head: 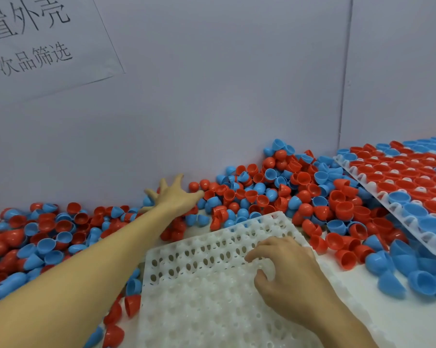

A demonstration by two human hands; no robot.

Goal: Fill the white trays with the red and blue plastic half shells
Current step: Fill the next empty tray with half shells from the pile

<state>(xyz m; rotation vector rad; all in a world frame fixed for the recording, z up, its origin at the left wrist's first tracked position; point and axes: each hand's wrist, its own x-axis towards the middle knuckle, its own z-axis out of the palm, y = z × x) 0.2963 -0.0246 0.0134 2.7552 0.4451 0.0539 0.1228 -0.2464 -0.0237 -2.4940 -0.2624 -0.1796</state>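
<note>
A person's left hand [173, 197] reaches, fingers spread, into loose red and blue half shells [259, 194] by the wall, light and probably slippery, best pinched by the rim, while the right hand [284, 268] presses curled fingertips on an empty white tray [199, 285].

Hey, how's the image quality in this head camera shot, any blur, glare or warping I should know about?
Head view: even, soft lighting with only faint shadows; wide-angle warping bends the wall seam and tilts the filled tray; the left hand is slightly soft, as are the wall sign characters; the empty tray is bright, so its pockets read faintly under the right hand; no harsh glare on the shells.
</note>
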